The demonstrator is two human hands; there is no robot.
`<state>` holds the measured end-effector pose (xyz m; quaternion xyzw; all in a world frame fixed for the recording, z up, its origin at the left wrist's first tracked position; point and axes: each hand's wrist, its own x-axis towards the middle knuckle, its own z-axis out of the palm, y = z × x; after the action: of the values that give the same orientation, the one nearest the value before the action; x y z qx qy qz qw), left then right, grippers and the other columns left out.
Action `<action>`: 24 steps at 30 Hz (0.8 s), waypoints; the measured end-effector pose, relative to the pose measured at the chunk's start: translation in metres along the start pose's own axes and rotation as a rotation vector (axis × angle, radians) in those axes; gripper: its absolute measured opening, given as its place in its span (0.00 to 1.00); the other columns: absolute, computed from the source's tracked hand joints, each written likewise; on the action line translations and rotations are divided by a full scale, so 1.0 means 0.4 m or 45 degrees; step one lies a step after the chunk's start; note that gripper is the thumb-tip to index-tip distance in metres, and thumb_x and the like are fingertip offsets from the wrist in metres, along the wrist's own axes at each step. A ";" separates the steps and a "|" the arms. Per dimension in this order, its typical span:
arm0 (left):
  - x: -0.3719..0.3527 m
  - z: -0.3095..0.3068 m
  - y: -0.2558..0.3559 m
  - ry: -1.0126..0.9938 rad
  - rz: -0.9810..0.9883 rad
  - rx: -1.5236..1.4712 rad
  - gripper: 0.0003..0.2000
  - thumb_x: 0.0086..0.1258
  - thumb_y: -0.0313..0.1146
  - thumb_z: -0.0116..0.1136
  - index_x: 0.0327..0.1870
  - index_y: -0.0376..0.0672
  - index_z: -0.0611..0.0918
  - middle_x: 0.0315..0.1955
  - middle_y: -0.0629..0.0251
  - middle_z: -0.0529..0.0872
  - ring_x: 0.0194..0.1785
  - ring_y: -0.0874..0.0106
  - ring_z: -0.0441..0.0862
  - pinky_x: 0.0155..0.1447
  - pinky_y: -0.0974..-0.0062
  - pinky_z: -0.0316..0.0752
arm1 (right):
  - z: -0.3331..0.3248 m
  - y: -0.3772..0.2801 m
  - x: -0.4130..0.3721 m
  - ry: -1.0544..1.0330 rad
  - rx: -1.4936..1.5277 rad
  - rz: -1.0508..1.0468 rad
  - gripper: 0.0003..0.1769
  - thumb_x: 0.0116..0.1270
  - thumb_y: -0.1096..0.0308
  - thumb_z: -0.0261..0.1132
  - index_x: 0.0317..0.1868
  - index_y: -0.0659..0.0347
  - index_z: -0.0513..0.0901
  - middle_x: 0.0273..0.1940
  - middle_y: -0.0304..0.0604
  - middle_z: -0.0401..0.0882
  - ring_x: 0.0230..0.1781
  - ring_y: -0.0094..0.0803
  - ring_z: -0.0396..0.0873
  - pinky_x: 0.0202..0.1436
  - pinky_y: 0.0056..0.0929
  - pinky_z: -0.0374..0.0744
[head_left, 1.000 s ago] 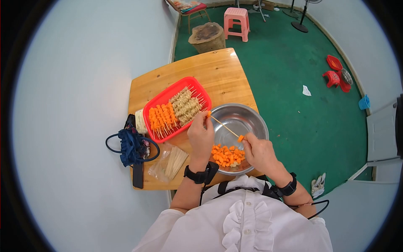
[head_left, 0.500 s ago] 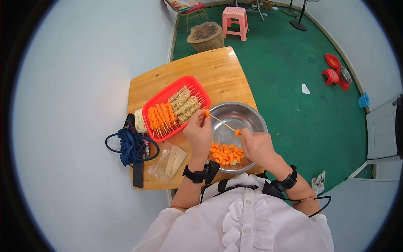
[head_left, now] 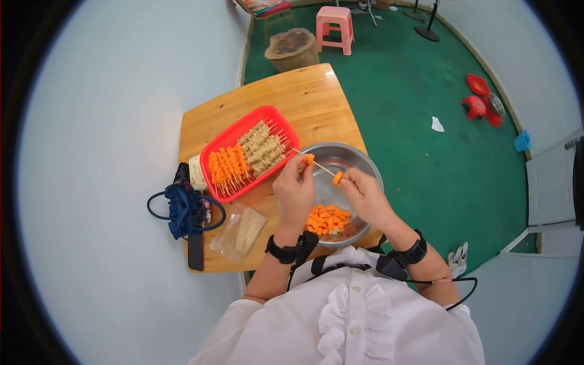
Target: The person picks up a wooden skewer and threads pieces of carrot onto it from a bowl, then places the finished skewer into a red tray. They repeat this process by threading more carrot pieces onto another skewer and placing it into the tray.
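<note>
Above the steel bowl (head_left: 372, 173), a thin wooden skewer (head_left: 323, 168) runs between my two hands with two orange carrot pieces on it. My left hand (head_left: 295, 191) pinches one carrot piece (head_left: 310, 159), and the skewer's bare tip sticks out beyond it to the upper left. Thumb and fingers of my right hand (head_left: 367, 199) are closed on the skewer at the other carrot piece (head_left: 337, 178). Loose carrot chunks (head_left: 327, 219) lie in the near part of the bowl. Left of it, a red tray (head_left: 267, 112) holds finished-looking carrot skewers (head_left: 228, 167) and pale beige skewers (head_left: 261, 146).
On the wooden table (head_left: 274, 91), a plastic bag of bare skewers (head_left: 248, 230) lies near the front edge. A navy handbag (head_left: 185, 210) and a dark phone-like slab (head_left: 195, 251) sit at the left edge by the wall. Beyond stand a log stump (head_left: 293, 52) and pink stool (head_left: 334, 30).
The hands have come closer together. The skewer's tip now pokes out past the carrot piece in my left hand, where before that piece sat at the end. The view has shifted slightly.
</note>
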<state>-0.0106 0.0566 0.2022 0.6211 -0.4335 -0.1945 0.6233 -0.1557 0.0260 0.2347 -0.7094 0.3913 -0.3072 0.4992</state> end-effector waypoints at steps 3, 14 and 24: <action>0.005 -0.004 -0.001 -0.077 -0.063 -0.083 0.09 0.59 0.15 0.51 0.41 0.30 0.76 0.33 0.62 0.82 0.38 0.79 0.79 0.43 0.84 0.74 | -0.001 0.001 0.003 0.042 -0.120 -0.059 0.10 0.63 0.69 0.51 0.28 0.67 0.69 0.18 0.52 0.70 0.20 0.43 0.71 0.24 0.36 0.67; -0.017 0.019 0.012 -0.292 -0.012 -0.048 0.10 0.59 0.13 0.46 0.40 0.29 0.76 0.35 0.60 0.82 0.39 0.76 0.80 0.45 0.81 0.75 | 0.039 0.041 0.026 0.183 -0.490 -0.227 0.06 0.63 0.69 0.51 0.31 0.64 0.68 0.17 0.53 0.72 0.20 0.49 0.74 0.23 0.43 0.69; 0.013 -0.001 -0.078 -0.016 -0.213 -0.119 0.12 0.61 0.15 0.44 0.43 0.34 0.78 0.33 0.60 0.82 0.36 0.73 0.81 0.42 0.80 0.76 | 0.010 0.076 0.021 0.247 -0.288 -0.078 0.09 0.63 0.68 0.51 0.33 0.65 0.73 0.22 0.54 0.74 0.25 0.49 0.75 0.29 0.41 0.71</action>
<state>0.0018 0.0480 0.1743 0.6242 -0.3745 -0.2698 0.6303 -0.1556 0.0149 0.2048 -0.7396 0.4481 -0.3435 0.3664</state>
